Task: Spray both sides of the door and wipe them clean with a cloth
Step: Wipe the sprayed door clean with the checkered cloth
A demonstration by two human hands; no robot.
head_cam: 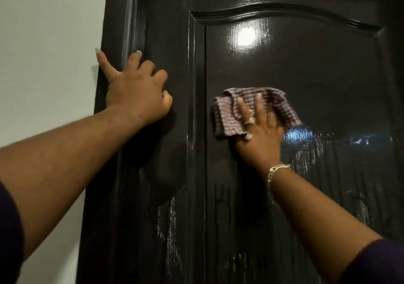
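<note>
**Wet streaks linger on dark door as wiping reaches the upper panel**

Pale wall (43, 43) flanks the glossy dark door (306, 76) where we work. Our right hand (260, 135) presses the checked cloth (231, 117) flat against the raised panel, fingers (241, 108) straight. Our left hand (133, 91) braces near the door's edge, fingers loosely curled, grasping nothing. Streaks below could dry into marks, we judge; hard pressure might swing the door.
</note>
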